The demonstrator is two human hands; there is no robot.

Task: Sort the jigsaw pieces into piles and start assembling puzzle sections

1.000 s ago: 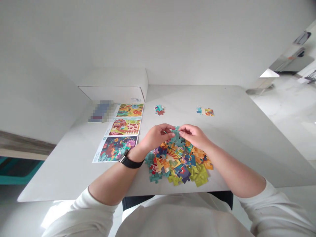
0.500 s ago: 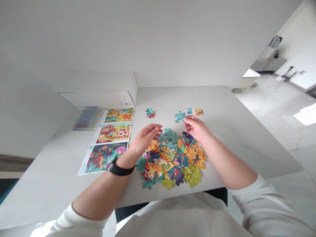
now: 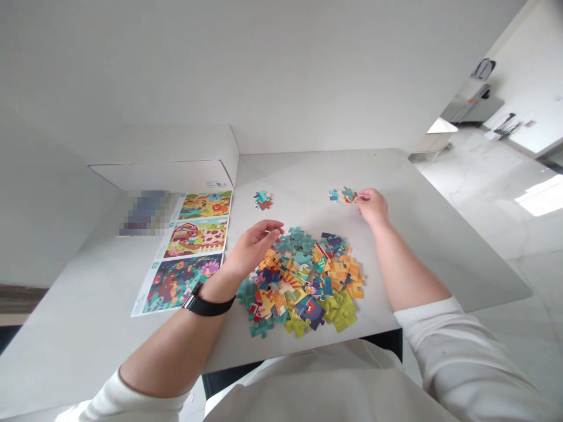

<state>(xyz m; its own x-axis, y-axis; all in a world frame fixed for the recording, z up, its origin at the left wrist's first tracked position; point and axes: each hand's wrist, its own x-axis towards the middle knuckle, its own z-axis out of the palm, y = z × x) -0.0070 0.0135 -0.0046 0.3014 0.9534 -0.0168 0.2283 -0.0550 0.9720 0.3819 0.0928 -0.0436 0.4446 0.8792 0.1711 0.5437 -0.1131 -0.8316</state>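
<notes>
Right hand [image 3: 373, 208]: thumb and fingers pinching 1 teal puzzle piece [image 3: 349, 194], overlapping a short row of pieces [image 3: 333, 196] beyond the pile [image 3: 303, 287]; can't tell if they touch. Left hand [image 3: 251, 249]: fingers half-curled, thumb slightly apart, at the pile's far-left edge. Small cluster [image 3: 263, 201] sits beyond it. 3 picture sheets [image 3: 196, 239] lie left, near the white box [image 3: 162, 171].

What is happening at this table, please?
A person's right hand holds a teal puzzle piece at the small group of pieces on the right. The left hand, with nothing visible in it, is by the far left edge of the mixed pile. Another small cluster lies beyond the pile; three picture sheets lie to the left.
</notes>
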